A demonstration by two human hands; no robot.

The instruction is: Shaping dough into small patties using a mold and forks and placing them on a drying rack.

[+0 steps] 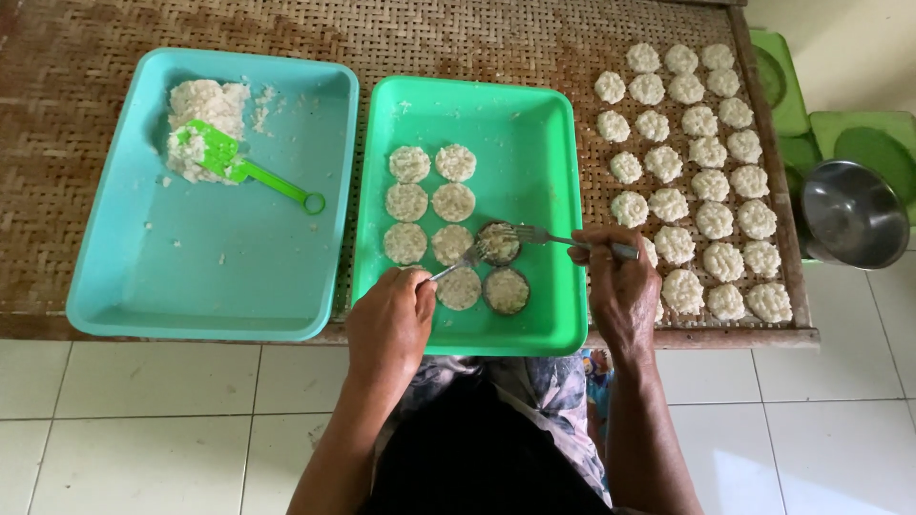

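Green tray (549, 329) on the bench (57, 57) holds rice discs; left hand (389, 322) grips a spoon (456, 263), right hand (618, 278) a fork (553, 236) over a round mould (498, 242)

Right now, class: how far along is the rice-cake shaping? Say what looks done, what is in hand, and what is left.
Done: rows of rice cakes lie on the woven mat, and about seven more sit in the green tray. In hand: the right hand holds a fork and the left hand a utensil at a ring mould. Left: a rice heap in the blue tray.
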